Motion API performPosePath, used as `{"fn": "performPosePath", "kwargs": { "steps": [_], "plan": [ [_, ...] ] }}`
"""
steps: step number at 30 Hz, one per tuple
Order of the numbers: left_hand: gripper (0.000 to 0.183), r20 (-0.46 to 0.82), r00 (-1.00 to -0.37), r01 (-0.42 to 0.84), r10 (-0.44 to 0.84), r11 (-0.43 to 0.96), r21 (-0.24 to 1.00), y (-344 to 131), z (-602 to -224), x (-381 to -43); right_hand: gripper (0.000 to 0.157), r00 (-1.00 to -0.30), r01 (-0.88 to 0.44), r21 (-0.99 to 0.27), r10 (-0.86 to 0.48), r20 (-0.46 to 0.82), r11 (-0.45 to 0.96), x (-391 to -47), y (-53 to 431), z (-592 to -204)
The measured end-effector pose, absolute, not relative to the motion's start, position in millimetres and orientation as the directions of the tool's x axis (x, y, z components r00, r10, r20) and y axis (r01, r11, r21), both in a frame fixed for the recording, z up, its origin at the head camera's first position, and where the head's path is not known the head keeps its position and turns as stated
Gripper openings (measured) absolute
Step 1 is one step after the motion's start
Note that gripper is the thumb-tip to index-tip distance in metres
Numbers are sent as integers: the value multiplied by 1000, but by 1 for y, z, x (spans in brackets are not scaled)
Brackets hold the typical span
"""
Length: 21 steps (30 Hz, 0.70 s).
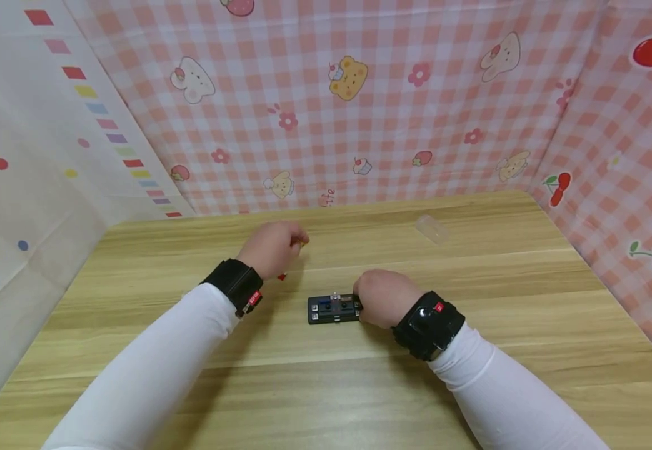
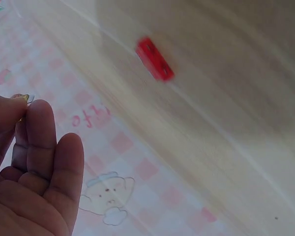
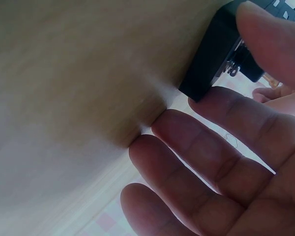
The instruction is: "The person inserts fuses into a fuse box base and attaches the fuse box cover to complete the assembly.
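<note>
A black rectangular plastic board [image 1: 334,310], fitted with silver metal contacts and a small clear upright part near the middle of its far edge, lies on a light wood-grain bench [image 1: 326,394] between and in front of a person's two forearms. The right hand [image 1: 384,299] is at the board's right end, pinching it: the right wrist view shows the thumb on the upper face and the index fingertip against the lower edge, with the other fingers extended and slightly apart.

The left hand [image 1: 274,247] is raised beyond the board and to its left. Its thumb and index finger pinch a tiny yellow piece with a pale, clear-looking edge [image 2: 25,99], mostly covered by the fingertips; what it is cannot be told.

A small red oblong block [image 2: 155,59] lies on the bench, also beyond and to the left of the board, just beside the left hand. It looks blurred in the left wrist view, with dark spots on one face.

Well beyond the board and to its right lies a clear, colourless plastic piece [image 1: 432,229]. Farther past the board stands a pink-and-white checked cloth [image 1: 303,144] printed with cartoon animals, flowers and strawberries.
</note>
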<state>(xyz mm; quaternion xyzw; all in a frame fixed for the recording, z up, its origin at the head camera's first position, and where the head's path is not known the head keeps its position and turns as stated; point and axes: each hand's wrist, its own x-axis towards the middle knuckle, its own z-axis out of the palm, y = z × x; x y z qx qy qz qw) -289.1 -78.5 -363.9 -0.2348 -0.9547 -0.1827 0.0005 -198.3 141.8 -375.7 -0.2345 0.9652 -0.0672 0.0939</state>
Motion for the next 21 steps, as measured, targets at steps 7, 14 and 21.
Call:
{"fn": "performPosePath", "kwargs": {
  "steps": [7,14,21],
  "plan": [
    [13,149,-876,472,459,751,462,-80,-362,-266,13,-874,-432,-181,-460,-155,883,-198,142,-375],
    [10,205,-863,490,462,667,561,-79,-366,-241,12,-874,-429,-183,-458,-165,885,-198,141,-374],
    [11,171,-865,455,471,594,664,-77,-369,-220,12,-872,-430,-173,-457,-176,886,-199,141,-373]
  ]
}}
